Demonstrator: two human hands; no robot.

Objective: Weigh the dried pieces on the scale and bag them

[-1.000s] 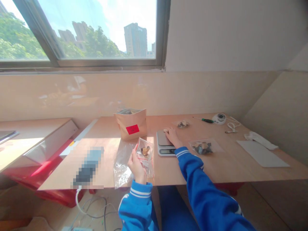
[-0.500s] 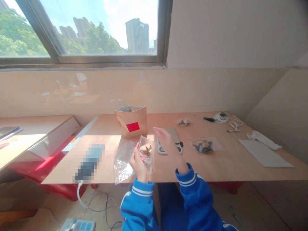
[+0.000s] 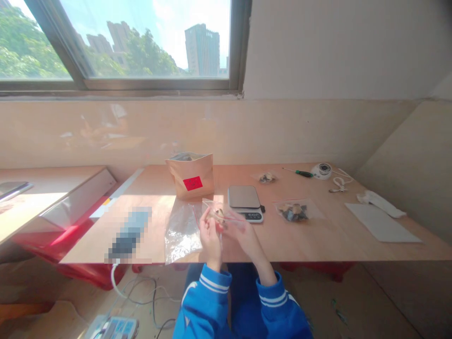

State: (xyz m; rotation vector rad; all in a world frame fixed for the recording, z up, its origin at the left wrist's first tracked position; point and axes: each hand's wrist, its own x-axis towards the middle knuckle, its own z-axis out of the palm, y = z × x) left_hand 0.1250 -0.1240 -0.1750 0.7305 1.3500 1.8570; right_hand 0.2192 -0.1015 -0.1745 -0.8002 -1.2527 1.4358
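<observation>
Above the table's front part, a small clear zip bag with a red seal line hangs between my hands, pale and dark pieces showing inside. My left hand is closed on its left side. From the right, my right hand has its fingers at the bag's other side, partly behind the plastic. A larger clear plastic bag lies flat just left of my left hand. Behind my right hand stands a kitchen scale with a bare plate. A brown paper pouch with a red label stands upright, its top open.
Two filled clear bags lie to the right, a larger one and a smaller one. Farther right are a green-handled screwdriver, a dome camera with cable, and a white sheet. A blurred phone-like object lies left.
My right hand has come down and left from over the scale to the small zip bag. The bag has risen slightly and turned, and the scale is now uncovered.
</observation>
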